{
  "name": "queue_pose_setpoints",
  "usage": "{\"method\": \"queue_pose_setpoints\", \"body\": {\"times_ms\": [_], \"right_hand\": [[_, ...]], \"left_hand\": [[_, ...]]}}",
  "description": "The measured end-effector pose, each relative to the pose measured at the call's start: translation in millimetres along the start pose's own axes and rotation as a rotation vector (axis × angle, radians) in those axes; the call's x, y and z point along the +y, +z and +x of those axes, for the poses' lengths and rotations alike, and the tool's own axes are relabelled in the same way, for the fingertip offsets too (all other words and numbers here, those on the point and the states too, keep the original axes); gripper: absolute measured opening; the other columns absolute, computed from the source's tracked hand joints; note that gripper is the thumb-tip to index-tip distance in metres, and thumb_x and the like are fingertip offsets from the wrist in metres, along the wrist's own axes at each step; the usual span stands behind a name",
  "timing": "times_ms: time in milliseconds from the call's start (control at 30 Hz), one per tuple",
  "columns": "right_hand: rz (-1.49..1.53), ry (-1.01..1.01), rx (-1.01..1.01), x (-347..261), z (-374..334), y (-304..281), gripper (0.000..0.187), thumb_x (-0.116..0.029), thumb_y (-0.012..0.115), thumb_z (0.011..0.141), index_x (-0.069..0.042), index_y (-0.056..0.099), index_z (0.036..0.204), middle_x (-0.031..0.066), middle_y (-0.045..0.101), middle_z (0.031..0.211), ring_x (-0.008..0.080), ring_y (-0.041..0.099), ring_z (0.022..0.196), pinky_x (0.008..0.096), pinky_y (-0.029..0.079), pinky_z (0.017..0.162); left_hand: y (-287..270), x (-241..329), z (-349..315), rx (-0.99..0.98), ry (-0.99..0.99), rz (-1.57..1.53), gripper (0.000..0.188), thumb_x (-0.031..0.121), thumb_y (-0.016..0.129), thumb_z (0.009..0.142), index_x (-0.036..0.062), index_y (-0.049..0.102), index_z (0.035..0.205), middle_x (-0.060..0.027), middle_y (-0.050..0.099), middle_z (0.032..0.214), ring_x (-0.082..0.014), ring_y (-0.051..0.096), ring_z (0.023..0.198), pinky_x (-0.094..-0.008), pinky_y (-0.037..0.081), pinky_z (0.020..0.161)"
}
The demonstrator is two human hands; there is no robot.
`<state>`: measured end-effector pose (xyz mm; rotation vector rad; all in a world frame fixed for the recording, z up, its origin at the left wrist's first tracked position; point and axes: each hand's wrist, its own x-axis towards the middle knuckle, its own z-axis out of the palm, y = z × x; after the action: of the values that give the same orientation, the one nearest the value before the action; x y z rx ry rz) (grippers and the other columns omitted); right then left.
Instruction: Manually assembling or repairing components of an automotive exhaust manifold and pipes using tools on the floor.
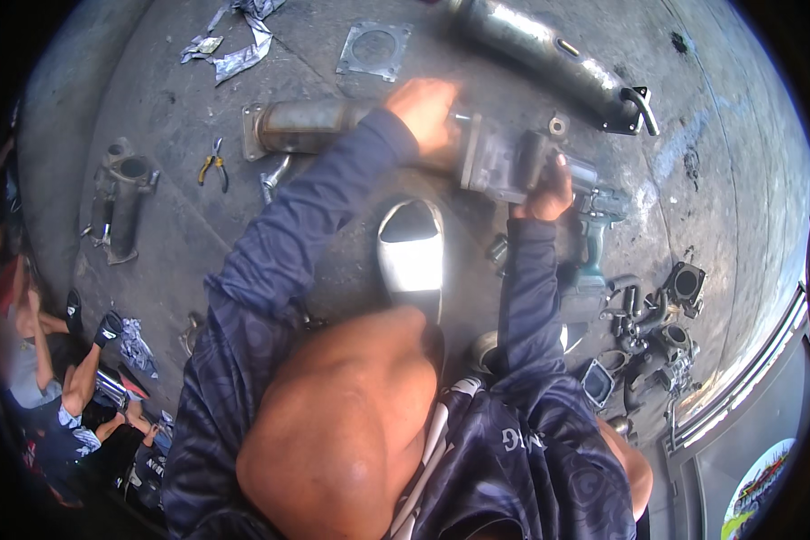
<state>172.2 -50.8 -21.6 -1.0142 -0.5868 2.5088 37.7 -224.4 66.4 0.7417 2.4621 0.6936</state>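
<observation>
In front of me lies a long metal cylinder with an end flange (308,126). At its right end, a grey metal valve housing (490,162) sits against it; whether the two are joined is unclear. My left hand (427,112) is curled at that meeting point, close to the housing's flange. It is blurred, and what its fingers hold is hidden. My right hand (549,191) grips the housing from the right, with fingers wrapped round its underside and the thumb up. Beside that hand stands a teal cordless impact wrench (594,229).
A larger metal cylinder (549,56) lies farther off. Near it are a square gasket plate (374,50) and crumpled foil (243,54). Pliers (213,166) and a pipe fitting (121,202) lie left; several loose metal parts (661,337) lie right. Another person (81,387) sits at far left.
</observation>
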Motion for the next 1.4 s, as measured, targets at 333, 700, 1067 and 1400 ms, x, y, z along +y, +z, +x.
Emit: {"method": "queue_pose_setpoints", "body": {"times_ms": [333,700,1067,1400], "right_hand": [[0.006,0.016,0.011,-1.0,0.5,0.5,0.029,-0.015,0.063,0.078,0.0,0.06,0.103,0.0107,0.065,0.097,0.0243,0.065,0.087,0.0377,0.054,0.083],[-0.045,-0.015,0.034,1.0,1.9,-8.7,0.027,-0.015,0.062,0.078,-0.001,0.062,0.101,0.0104,0.065,0.097,0.0239,0.065,0.087,0.0375,0.053,0.083],[0.023,0.054,0.003,0.8,-2.1,4.0,0.028,-0.015,0.061,0.078,-0.001,0.06,0.103,0.0109,0.066,0.097,0.0244,0.065,0.087,0.0375,0.054,0.082],[0.041,0.063,-0.042,0.0,-0.2,-2.9,0.027,-0.014,0.061,0.078,-0.002,0.061,0.102,0.0102,0.066,0.097,0.0238,0.065,0.087,0.0374,0.053,0.083]], "left_hand": [[-0.2,-2.1,7.0,-0.052,0.153,0.128,0.027,0.012,0.066,0.078,0.0009,0.064,0.103,-0.0198,0.064,0.091,-0.0329,0.058,0.094,-0.0398,0.046,0.084],[9.2,-6.0,-6.3,0.036,0.1,0.133,0.034,0.017,0.068,0.077,-0.0025,0.062,0.104,-0.0209,0.059,0.098,-0.0354,0.055,0.097,-0.0404,0.044,0.087],[16.8,-27.0,-11.7,0.118,-0.026,0.008,0.033,0.02,0.07,0.077,0.0053,0.065,0.106,-0.013,0.058,0.118,-0.0279,0.054,0.111,-0.0355,0.043,0.094],[16.4,-26.2,-14.4,0.032,-0.077,-0.262,0.038,0.024,0.071,0.076,0.0078,0.063,0.11,-0.0094,0.058,0.122,-0.0278,0.053,0.113,-0.036,0.043,0.095]]}}
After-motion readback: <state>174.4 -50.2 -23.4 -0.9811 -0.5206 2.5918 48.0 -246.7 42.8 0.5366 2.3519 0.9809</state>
